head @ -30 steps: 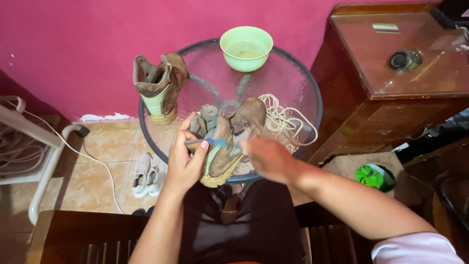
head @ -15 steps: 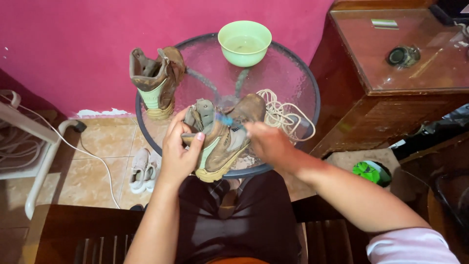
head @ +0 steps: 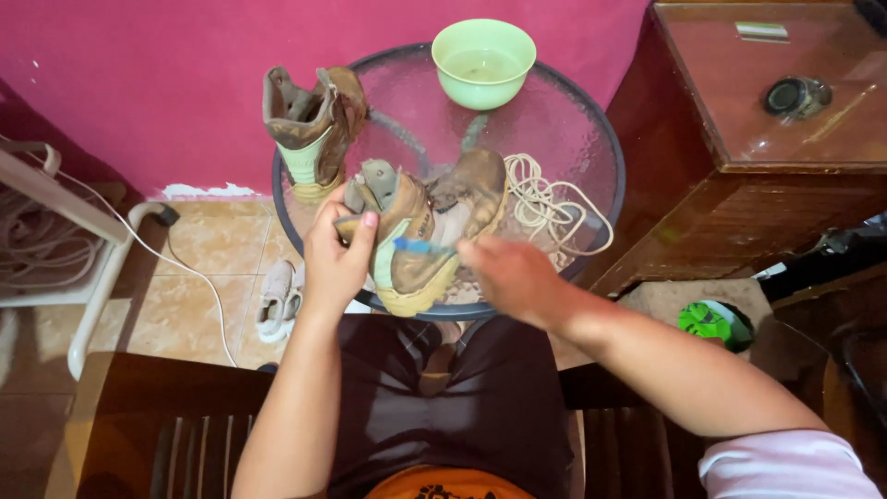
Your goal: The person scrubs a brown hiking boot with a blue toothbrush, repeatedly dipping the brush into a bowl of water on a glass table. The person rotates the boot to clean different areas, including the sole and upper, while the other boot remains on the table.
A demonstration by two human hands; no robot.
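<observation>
A dirty tan boot (head: 434,222) lies on its side at the near edge of a round glass table (head: 564,111). My left hand (head: 337,259) grips its heel and collar. My right hand (head: 513,277) holds a small blue brush (head: 420,247) whose head rests against the boot's side. A second tan boot (head: 309,125) stands upright at the table's back left. Loose cream laces (head: 554,208) lie coiled on the glass to the right of the held boot.
A light green bowl (head: 483,60) sits at the table's far side. A dark wooden cabinet (head: 767,139) stands to the right. White sneakers (head: 277,296) and a white cord lie on the tiled floor at left. A green object (head: 707,323) lies lower right.
My right hand with the blue brush has shifted down along the boot's side, toward the sole. The left hand keeps its grip on the boot's heel.
</observation>
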